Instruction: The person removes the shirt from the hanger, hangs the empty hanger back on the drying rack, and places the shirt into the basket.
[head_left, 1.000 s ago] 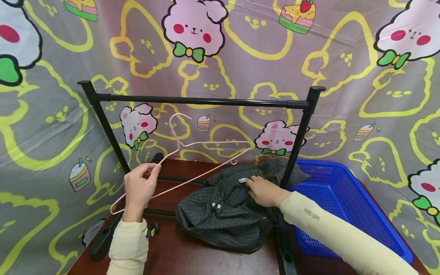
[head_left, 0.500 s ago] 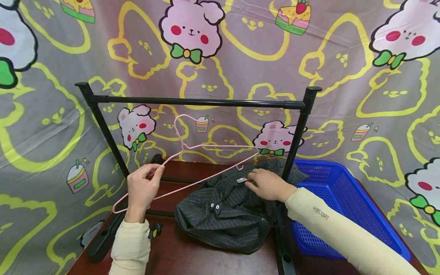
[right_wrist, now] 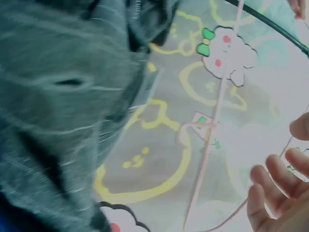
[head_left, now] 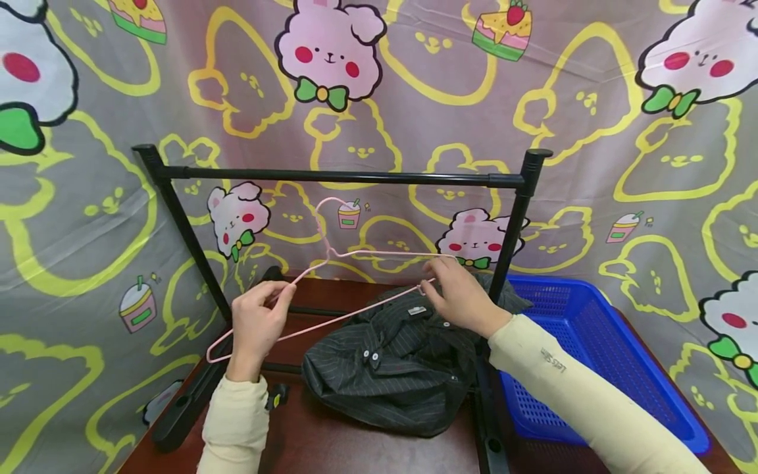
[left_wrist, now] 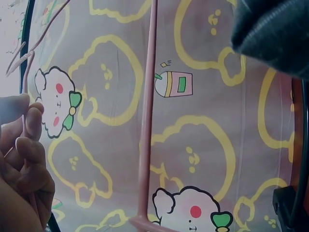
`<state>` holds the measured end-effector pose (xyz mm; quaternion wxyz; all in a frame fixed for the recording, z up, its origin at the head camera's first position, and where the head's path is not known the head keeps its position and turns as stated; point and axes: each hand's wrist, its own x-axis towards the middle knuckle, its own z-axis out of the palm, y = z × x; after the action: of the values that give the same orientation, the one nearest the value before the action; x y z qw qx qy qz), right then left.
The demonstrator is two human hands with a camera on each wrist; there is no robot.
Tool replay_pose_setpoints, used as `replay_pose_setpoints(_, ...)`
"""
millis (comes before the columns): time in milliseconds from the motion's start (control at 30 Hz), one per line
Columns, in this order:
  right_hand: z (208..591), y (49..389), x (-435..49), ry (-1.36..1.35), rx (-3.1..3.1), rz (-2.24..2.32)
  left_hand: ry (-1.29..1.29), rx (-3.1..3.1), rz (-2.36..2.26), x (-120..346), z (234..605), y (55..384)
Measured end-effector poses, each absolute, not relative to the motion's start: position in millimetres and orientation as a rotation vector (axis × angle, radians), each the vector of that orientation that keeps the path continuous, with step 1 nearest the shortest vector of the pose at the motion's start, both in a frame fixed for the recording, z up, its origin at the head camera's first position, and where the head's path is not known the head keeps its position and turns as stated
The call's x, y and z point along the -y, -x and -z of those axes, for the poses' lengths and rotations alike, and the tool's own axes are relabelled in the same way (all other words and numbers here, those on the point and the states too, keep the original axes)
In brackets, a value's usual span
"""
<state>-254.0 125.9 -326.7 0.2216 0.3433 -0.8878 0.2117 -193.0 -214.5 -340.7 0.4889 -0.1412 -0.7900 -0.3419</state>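
Note:
My left hand (head_left: 258, 326) pinches the left shoulder of a thin pink clothes hanger (head_left: 349, 317), held tilted with its hook up below the rack's bar. In the left wrist view, the fingers (left_wrist: 31, 150) are curled round the pink wire. At the hanger's right end is my right hand (head_left: 462, 293), hiding that corner. The right wrist view shows its thumb and bent fingers (right_wrist: 277, 188) apart, with the wire passing by them; contact is unclear. Below lies a crumpled dark pinstriped shirt (head_left: 391, 388) with white buttons and a white label, also large in the right wrist view (right_wrist: 58, 111).
A black garment rack (head_left: 343, 176) stands around the shirt, its posts and feet on the dark red-brown table (head_left: 331, 441). Right of the rack sits a blue perforated basket (head_left: 592, 368). A patterned cartoon curtain (head_left: 414, 131) hangs behind and at the sides.
My right hand has left the shirt's collar by the label and risen to the hanger's right end. The left hand has carried the hanger slightly rightward. The shirt lies as before.

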Motion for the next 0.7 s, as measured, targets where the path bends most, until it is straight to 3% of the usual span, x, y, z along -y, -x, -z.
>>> replay_pose_setpoints(700,311,257,-108,-0.772,2.203,-0.595,0.408,1.930,0.884,185,334,193)
